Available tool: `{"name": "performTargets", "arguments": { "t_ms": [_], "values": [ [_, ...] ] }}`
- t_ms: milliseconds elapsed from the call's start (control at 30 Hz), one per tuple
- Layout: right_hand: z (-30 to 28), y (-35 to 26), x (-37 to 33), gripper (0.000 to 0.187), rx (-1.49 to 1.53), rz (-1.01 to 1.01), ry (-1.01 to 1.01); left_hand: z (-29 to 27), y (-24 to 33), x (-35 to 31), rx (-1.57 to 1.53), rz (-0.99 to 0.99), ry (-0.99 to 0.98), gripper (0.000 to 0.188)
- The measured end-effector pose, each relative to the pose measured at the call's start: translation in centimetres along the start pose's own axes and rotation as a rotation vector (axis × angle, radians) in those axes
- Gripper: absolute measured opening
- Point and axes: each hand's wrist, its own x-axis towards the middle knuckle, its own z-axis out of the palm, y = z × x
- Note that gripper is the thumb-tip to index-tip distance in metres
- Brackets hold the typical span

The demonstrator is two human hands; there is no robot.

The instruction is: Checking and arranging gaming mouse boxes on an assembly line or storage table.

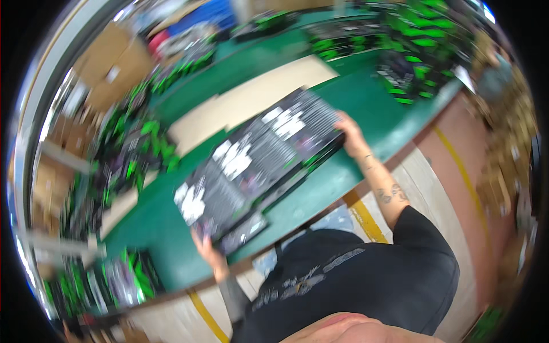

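Observation:
A long flat dark box (257, 160) with white patches and fine print on its top lies across a green table (320, 188). My left hand (206, 246) grips its near-left end. My right hand (350, 130) holds its far-right end. The box sits slantwise, and the whole picture is blurred and tilted by head motion. A second dark flat piece (243, 231) shows just under the box's near edge.
Stacks of black and green boxes (423, 46) crowd the table's far right and left (114, 166). Brown cartons (108, 63) stand at the upper left. A pale sheet of cardboard (251, 100) lies beyond the box. A yellow floor line (457, 166) runs at right.

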Motion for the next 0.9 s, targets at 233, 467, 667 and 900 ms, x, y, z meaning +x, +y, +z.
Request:
{"name": "performTargets", "arguments": {
  "t_ms": [233, 467, 667, 900],
  "values": [
    [1.4, -1.2, -2.0, 0.055, -0.183, -0.003, -0.137, -1.8, -3.7, 3.5, -0.040, 0.119, 0.173, 0.059],
    [0.8, 0.1, -2.7, 0.054, -0.013, -0.119, -0.165, 1.1, -3.5, 8.2, 0.048, 0.053, 0.002, 0.058],
    [0.7, 0.4, -2.2, 0.055, 0.054, -0.083, -0.216, -0.6, -2.9, 8.6, 0.143, -0.033, -0.040, 0.057],
    [1.3, -0.1, -1.0, 0.056, 0.038, 0.007, -0.194, -2.8, -2.2, 10.6, 0.236, -0.048, -0.108, 0.056]
  ]
}}
